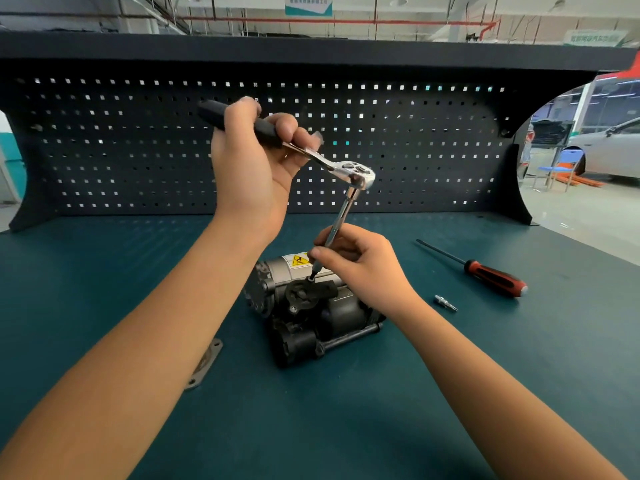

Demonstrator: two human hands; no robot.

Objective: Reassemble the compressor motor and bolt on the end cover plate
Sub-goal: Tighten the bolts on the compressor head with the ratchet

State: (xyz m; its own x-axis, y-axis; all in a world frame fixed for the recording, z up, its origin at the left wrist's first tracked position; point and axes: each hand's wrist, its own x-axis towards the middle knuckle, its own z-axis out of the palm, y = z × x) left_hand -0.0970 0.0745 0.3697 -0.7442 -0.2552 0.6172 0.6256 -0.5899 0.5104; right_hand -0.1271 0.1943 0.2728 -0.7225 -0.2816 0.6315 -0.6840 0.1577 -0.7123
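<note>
The grey and black compressor motor (311, 306) lies in the middle of the green bench top, a yellow warning label on its silver body. My left hand (254, 164) is closed around the black handle of a chrome ratchet wrench (346, 168), held high above the motor. A long extension bar (341, 220) runs down from the ratchet head to a fastener on the black bracket on top of the motor. My right hand (356, 265) pinches the lower end of that bar just above the motor. A flat grey cover plate (206, 365) lies on the bench, mostly hidden under my left forearm.
A red and black screwdriver (485, 270) lies to the right of the motor, with a small metal bit (445, 303) nearer to me. A dark pegboard (138, 150) closes off the back of the bench. A workshop floor with a white car shows at the far right.
</note>
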